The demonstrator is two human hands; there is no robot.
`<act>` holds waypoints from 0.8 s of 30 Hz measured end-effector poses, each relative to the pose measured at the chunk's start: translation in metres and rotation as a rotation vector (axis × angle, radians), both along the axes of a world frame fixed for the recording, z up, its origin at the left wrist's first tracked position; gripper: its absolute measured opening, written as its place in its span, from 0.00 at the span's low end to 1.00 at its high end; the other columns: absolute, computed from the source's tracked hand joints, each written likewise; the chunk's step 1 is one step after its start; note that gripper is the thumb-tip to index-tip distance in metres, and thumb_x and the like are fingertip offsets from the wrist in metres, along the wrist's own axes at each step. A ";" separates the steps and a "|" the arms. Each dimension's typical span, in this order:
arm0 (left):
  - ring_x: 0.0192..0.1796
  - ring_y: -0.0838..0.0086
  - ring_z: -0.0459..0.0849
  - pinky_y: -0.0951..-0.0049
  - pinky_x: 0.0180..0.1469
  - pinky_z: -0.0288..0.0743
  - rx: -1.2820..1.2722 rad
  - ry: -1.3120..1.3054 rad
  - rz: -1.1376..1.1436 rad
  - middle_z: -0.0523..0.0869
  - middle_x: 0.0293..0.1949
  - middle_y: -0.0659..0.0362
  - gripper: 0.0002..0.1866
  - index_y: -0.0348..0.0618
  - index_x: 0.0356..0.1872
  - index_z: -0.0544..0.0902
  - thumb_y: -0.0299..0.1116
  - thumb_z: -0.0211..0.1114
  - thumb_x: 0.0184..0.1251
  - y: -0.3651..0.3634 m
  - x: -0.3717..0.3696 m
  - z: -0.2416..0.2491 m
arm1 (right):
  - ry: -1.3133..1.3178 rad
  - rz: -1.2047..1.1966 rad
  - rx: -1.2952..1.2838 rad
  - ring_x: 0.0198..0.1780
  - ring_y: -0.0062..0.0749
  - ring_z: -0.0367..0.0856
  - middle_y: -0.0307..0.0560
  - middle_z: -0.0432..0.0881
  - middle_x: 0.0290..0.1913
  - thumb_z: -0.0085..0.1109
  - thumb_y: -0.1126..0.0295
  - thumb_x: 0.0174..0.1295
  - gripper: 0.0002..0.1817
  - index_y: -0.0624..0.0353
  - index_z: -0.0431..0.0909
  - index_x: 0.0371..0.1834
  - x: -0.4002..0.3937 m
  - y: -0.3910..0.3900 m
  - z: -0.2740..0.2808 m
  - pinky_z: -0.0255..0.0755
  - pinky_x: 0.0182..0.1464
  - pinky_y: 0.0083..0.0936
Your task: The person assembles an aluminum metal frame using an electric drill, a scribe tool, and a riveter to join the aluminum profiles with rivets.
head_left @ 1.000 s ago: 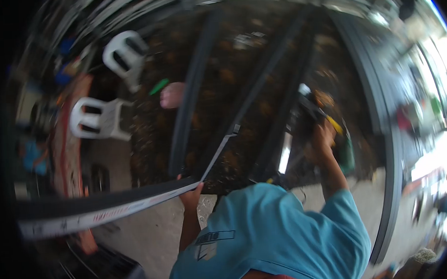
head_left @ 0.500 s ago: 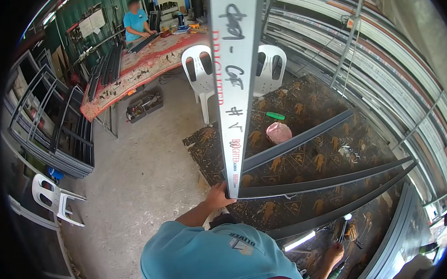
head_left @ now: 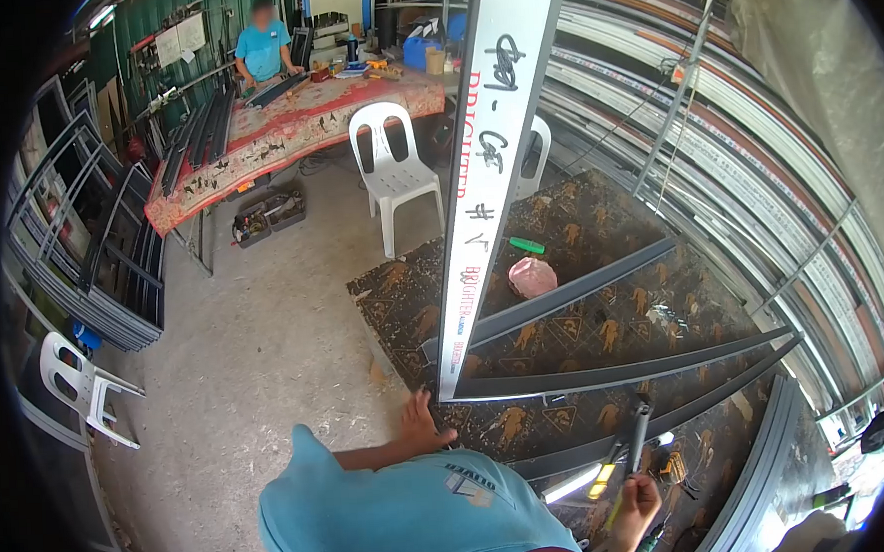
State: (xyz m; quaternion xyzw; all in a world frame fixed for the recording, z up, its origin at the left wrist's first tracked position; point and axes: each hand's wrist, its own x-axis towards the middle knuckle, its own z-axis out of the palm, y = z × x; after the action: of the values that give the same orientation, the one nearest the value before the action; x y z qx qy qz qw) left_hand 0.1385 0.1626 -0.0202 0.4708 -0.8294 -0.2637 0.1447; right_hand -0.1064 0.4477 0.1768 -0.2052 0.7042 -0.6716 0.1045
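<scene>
A tall white-faced profile (head_left: pixel 479 215), with dark edges, red print and black handwriting, stands upright at the table's near edge. Just below its foot, my left hand (head_left: pixel 427 427) is open, fingers spread, apart from the profile. My right hand (head_left: pixel 637 499) is closed around a hammer (head_left: pixel 639 435), its grey shaft raised and its dark head pointing away from me. Dark grey bars (head_left: pixel 624 369) lie across the patterned tabletop (head_left: pixel 602 318). Close to my right hand are a yellow-and-black tool (head_left: pixel 675 466) and a yellow item (head_left: pixel 601 480) whose kind I cannot make out.
On the tabletop lie a pink lump (head_left: pixel 533 278) and a green-handled tool (head_left: pixel 526 245). White chairs (head_left: pixel 398 169) stand beyond. A co-worker (head_left: pixel 263 49) works at a red-covered table (head_left: pixel 288 130). Long profiles (head_left: pixel 723 165) fill the rack at right; frames (head_left: pixel 96 261) lean at left.
My left hand has let go of the upright profile's foot and opened below it. My right hand has lifted the hammer from the tools at the lower right. The view has shifted slightly.
</scene>
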 end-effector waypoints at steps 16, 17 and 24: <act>0.30 0.72 0.83 0.69 0.34 0.77 0.566 0.832 -0.864 0.83 0.35 0.59 0.28 0.39 0.58 0.73 0.50 0.65 0.67 0.004 -0.135 0.187 | -0.150 0.181 -0.429 0.34 0.23 0.79 0.50 0.82 0.43 0.60 0.76 0.64 0.04 0.61 0.75 0.36 0.024 -0.083 -0.022 0.76 0.35 0.19; 0.31 0.69 0.85 0.68 0.34 0.77 0.206 0.787 -0.913 0.84 0.37 0.55 0.29 0.38 0.57 0.74 0.51 0.66 0.66 0.001 -0.137 0.189 | -0.165 0.142 -0.434 0.33 0.23 0.80 0.50 0.83 0.39 0.62 0.76 0.63 0.05 0.61 0.75 0.34 0.017 -0.075 -0.022 0.76 0.32 0.18; 0.38 0.51 0.86 0.52 0.40 0.77 0.121 0.051 -1.105 0.86 0.35 0.46 0.27 0.46 0.52 0.79 0.53 0.69 0.58 0.011 -0.128 0.199 | -0.033 0.098 -0.318 0.32 0.18 0.77 0.40 0.78 0.31 0.62 0.81 0.60 0.05 0.65 0.79 0.39 0.007 -0.064 -0.027 0.73 0.33 0.16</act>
State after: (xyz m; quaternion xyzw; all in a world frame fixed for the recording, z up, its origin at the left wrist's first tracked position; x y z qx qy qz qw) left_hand 0.0109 0.1733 0.1793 -0.0331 -0.9325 -0.3590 -0.0225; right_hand -0.0991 0.3841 0.1501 -0.2422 0.5766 -0.7718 0.1147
